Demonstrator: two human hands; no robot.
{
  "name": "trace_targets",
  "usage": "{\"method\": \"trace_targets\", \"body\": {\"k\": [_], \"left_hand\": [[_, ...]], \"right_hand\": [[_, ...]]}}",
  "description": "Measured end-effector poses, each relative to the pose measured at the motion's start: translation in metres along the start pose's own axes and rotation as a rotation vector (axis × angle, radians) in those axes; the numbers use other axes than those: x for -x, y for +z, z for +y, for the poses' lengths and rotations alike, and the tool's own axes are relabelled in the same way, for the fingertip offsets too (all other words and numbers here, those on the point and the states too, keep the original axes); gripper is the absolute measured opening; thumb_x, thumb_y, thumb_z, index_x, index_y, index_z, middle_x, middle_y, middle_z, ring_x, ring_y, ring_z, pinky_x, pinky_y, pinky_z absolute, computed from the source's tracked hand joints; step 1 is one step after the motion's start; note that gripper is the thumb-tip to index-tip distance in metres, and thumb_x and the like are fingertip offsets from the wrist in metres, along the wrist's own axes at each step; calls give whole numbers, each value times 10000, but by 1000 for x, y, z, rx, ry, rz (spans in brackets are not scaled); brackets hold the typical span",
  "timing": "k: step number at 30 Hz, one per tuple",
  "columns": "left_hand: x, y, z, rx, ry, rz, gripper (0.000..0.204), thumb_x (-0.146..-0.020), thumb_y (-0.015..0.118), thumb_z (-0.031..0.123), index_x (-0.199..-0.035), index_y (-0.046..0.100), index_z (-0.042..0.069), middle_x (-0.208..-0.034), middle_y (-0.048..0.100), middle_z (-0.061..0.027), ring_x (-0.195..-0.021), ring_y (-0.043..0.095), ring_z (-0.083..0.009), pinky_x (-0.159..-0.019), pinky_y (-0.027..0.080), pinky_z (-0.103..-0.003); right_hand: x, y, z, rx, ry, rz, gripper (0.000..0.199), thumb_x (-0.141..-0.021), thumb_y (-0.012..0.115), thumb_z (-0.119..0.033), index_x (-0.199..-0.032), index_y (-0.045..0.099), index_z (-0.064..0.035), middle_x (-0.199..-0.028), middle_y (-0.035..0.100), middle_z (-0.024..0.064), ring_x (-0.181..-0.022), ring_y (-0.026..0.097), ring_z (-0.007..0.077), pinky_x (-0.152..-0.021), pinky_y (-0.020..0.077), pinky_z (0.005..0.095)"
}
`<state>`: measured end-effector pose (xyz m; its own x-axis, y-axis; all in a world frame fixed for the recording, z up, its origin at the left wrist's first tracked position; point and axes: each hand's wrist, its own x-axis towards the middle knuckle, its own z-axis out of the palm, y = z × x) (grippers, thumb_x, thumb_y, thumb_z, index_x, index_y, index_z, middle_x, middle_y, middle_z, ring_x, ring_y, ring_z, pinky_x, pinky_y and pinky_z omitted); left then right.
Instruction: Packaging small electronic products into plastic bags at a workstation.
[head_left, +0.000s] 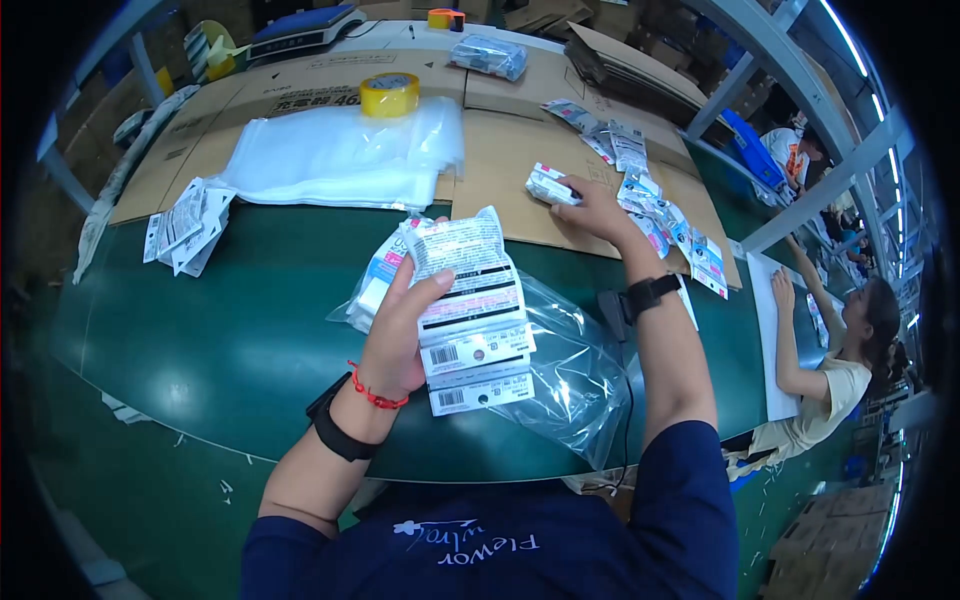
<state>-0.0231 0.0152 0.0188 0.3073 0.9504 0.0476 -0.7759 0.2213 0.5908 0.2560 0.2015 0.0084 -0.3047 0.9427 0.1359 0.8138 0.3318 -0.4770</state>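
My left hand (392,340) is closed round a few overlapping white packets (465,275) with printed backs and barcodes, its thumb across the top one. Beneath and beside them, more white and blue packets (375,285) show at the mouth of a clear plastic bag (580,375), which lies flat on the green table. Farther right, my right hand (597,212) grips a small white packet (548,184) above the cardboard. Just beyond that hand is a loose spread of similar packets (660,215).
A stack of clear bags (340,155) lies on cardboard, a yellow tape roll (389,95) on top. Several packets (190,228) sit at left. Behind are a scale (305,30), a wrapped bundle (488,57) and cardboard sheets (635,65). A metal post (830,180) and co-worker (820,385) are right.
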Motion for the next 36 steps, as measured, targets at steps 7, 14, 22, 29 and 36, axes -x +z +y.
{"method": "trace_targets", "body": {"k": [7, 14, 22, 29, 36], "left_hand": [[-3, -11, 6, 117, 5, -110, 517, -940, 492, 186, -1409, 309, 68, -1282, 502, -132, -1141, 545, -240, -942, 470, -380], [1, 11, 0, 152, 23, -106, 459, -946, 521, 226, -1343, 383, 41, -1229, 547, -125, -1093, 580, -231, -916, 491, -369], [12, 19, 1, -117, 137, -11, 549, -899, 595, 113, -1377, 335, 41, -1265, 519, -141, -1124, 558, -227, -934, 480, -367], [25, 55, -26, -420, 234, -157, 593, -900, 596, 121, -1402, 289, 47, -1296, 491, -155, -1133, 547, -225, -927, 469, -337], [21, 37, -29, -998, 369, -242, 341, -875, 627, 125, -1179, 509, 27, -1023, 601, -114, -900, 616, -190, -744, 499, -308]], "right_hand": [[94, -25, -102, -249, -326, 344, 473, -747, 650, -90, -1203, 539, -25, -1124, 575, 129, -1021, 567, 236, -894, 439, 334], [175, 0, -162, 276, -809, 293, 596, -634, 683, -10, -1212, 554, -82, -1178, 545, 155, -1211, 492, 349, -983, 396, 488], [188, 5, -160, -105, -739, 144, 579, -800, 678, -135, -1325, 445, -67, -1246, 521, 156, -1220, 482, 349, -1021, 368, 466], [206, 7, -156, -1297, -13, -21, 406, -928, 558, -131, -1293, 448, 8, -1255, 532, 127, -1130, 530, 173, -955, 427, 323], [231, -26, -85, -1379, 194, 471, 405, -916, 560, -131, -1278, 458, 18, -1143, 607, 111, -995, 606, 162, -873, 481, 286]]}}
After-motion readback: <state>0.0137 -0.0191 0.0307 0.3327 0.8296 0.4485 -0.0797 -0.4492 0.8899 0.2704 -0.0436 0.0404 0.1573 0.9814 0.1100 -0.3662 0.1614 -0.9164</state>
